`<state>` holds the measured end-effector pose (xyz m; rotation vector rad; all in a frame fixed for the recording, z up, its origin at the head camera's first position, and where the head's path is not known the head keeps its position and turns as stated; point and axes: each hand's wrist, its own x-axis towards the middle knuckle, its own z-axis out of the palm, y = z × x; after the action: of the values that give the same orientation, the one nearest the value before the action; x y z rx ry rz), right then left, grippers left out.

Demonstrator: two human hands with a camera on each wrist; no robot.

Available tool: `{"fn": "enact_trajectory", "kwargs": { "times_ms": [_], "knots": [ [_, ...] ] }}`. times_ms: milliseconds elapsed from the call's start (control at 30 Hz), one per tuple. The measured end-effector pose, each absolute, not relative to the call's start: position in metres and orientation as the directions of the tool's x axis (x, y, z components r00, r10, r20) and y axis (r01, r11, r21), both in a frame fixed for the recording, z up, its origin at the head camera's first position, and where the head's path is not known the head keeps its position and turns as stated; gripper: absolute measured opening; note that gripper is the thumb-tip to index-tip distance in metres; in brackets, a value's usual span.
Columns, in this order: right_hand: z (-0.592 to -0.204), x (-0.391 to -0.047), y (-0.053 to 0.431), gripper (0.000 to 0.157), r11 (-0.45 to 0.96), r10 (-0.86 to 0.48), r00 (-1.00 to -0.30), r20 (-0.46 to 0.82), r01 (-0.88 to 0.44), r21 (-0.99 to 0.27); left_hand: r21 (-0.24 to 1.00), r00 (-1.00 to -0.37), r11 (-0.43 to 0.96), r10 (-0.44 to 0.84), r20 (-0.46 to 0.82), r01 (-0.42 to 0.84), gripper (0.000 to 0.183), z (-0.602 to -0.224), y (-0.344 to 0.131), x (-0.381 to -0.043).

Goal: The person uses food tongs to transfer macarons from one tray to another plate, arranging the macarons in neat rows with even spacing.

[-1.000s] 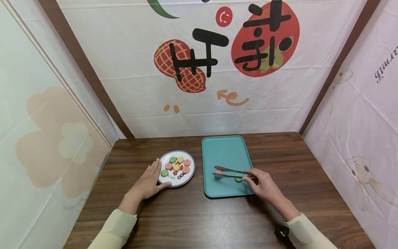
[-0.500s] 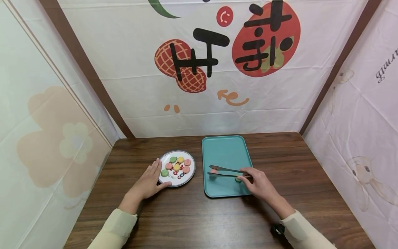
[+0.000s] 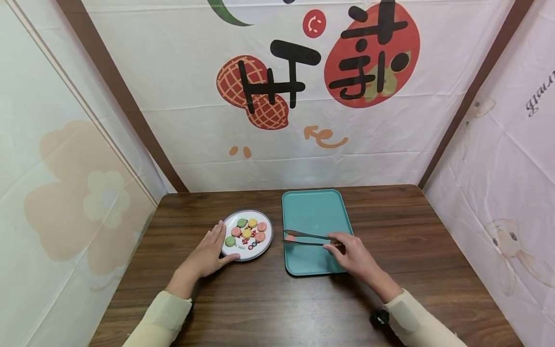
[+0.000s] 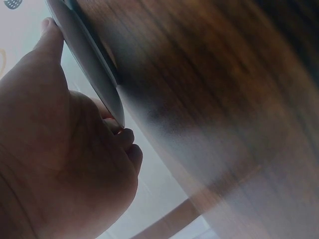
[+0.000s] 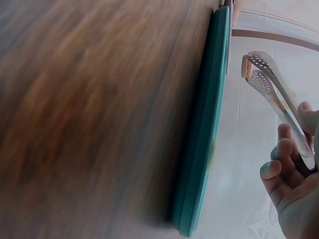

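Note:
My right hand holds metal tongs over the teal tray's left side. A pink macaron is pinched between the perforated tips of the tongs, raised above the tray in the right wrist view. My left hand rests at the left rim of a white plate, fingers straight along the edge and thumb at the near side. Several green, yellow and pink macarons lie on that plate. In the left wrist view the hand touches the plate's rim. A green macaron's edge shows over the tray rim.
Both plate and tray stand on a brown wooden table, the plate left of the tray with a narrow gap between. Printed white cloth walls enclose the table at the back and sides.
My right hand has moved left, carrying the tongs and pink macaron from mid-tray to the tray's left edge. The green macaron in the tray is now hidden in the head view. My left hand stays put.

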<state>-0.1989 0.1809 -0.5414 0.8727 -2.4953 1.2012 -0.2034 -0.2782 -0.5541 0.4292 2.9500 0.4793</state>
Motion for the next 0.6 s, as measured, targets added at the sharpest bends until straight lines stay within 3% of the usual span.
{"fn": "enact_trajectory", "kwargs": {
  "times_ms": [600],
  "knots": [
    [-0.542,-0.204,0.156,0.029,0.441,-0.455,-0.751,0.479,-0.657,-0.611,0.338,-0.953,0.905,0.296,-0.060,0.259,0.113,-0.549,-0.277,-0.200]
  ]
}}
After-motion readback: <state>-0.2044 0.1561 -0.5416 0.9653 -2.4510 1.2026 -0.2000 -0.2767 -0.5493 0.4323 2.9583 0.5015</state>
